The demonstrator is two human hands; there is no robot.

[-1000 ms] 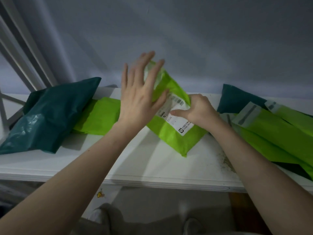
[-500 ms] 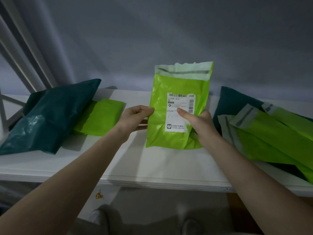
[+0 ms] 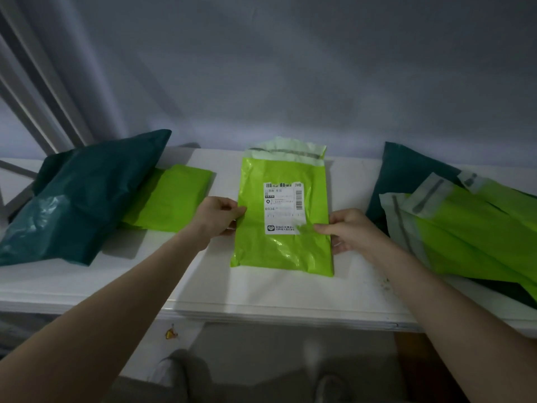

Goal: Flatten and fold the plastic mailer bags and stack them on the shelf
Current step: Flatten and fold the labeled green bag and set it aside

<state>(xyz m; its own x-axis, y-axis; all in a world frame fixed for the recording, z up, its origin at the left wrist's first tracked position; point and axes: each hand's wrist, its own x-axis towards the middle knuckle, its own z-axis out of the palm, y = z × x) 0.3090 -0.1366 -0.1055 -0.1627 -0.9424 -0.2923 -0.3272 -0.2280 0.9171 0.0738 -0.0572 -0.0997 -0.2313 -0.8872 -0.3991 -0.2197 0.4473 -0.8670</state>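
Lime mailer (image 3: 283, 251) lies long axis pointing away on the shelf (image 3: 203, 289), left hand (image 3: 216, 218) and right hand (image 3: 350, 229) pinching its side edges, probably mid-height.

A long white shelf (image 3: 130, 280) was set against the wall, and some dirty specks were seen near its front right part. A light green bag (image 3: 282, 251) with a white label (image 3: 283, 209) was laid flat in the middle of it. On the left, a dark green bag (image 3: 75, 199) and a folded light green bag (image 3: 171, 199) were laid, and on the right a pile of light green bags (image 3: 470, 237) was spread over a dark green one (image 3: 406, 170).
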